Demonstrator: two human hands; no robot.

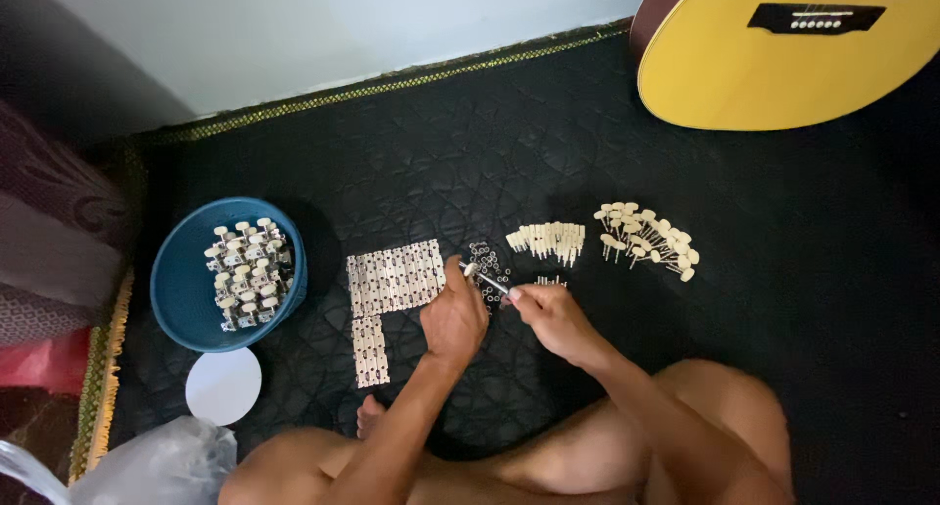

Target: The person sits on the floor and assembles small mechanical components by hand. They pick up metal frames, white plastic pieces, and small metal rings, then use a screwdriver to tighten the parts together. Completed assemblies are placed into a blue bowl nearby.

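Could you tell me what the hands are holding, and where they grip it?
Both hands pinch one small metal peg: left hand near its cream-knobbed end, right hand at the other.

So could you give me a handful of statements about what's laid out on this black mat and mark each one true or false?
1. The blue bowl holds assembled tuning machines with cream knobs. True.
2. The yellow guitar lies in the person's lap. False: it lies at the far right corner of the mat, away from both hands.
3. The left hand and right hand together hold a small metal part. True.
4. The metal plates are piled inside the bowl. False: they lie in flat rows on the mat, left of the hands.
5. A white round lid lies near the bowl. True.
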